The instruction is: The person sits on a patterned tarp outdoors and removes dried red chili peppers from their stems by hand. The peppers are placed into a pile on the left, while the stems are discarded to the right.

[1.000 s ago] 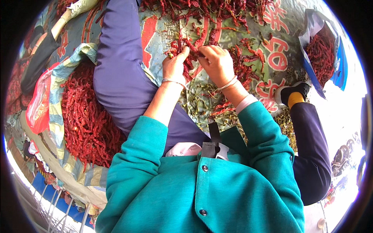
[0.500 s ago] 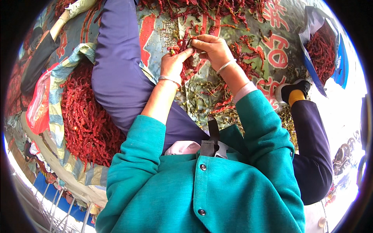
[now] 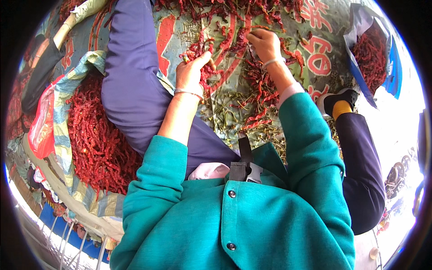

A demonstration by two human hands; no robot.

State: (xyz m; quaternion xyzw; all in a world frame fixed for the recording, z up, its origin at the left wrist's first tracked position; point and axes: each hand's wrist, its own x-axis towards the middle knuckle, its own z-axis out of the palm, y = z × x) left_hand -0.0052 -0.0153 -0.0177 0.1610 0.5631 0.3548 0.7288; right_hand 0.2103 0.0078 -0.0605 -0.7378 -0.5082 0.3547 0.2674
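My left hand [image 3: 191, 75] is closed around a bunch of dried red chillies [image 3: 198, 48], which stick out past the thumb and fingers. Apart from it, to the right, my right hand [image 3: 266, 46] has thumb and fingertips pinched together over the ground sheet. Whatever is in that pinch is hidden or too small to name. Below the right hand lie loose red chillies [image 3: 261, 83] mixed with a litter of pale green-brown stems [image 3: 225, 112]. A heap of red chillies [image 3: 234, 6] spreads along the far edge.
A checked woven sack [image 3: 64, 117] full of red chillies [image 3: 101, 144] stands left of my leg [image 3: 135, 67]. A blue-and-white bag [image 3: 393, 67] with more chillies is at far right. Another person's gloved hand [image 3: 87, 8] shows at upper left. Red-printed sheeting [image 3: 330, 81] covers the ground.
My hands were together at the chillies; now the right hand has moved away to the right and slightly farther out. The left hand keeps its bunch, shifted slightly left.
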